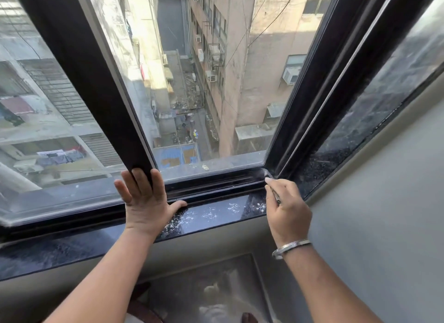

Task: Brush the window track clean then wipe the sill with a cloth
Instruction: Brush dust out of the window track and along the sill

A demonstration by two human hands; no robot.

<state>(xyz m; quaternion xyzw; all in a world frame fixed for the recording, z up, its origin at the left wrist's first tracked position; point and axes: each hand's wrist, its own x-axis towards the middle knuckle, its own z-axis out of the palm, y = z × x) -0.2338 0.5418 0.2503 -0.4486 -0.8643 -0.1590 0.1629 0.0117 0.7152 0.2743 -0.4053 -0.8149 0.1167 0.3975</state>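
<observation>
My left hand (146,197) lies flat against the bottom of the dark sliding sash frame (96,94), fingers spread, thumb resting on the sill. My right hand (286,209) is closed around a thin brush (269,176), whose pale bristle tip touches the right end of the dark window track (211,184), in the corner by the side frame. The glossy black sill (216,214) runs below the track and carries white dusty specks between my hands. No cloth is in view.
The window stands open over a deep drop to an alley between buildings. A fixed dusty pane (384,101) angles away on the right. A grey wall (384,226) sits below it. A glossy surface (216,294) lies under the sill.
</observation>
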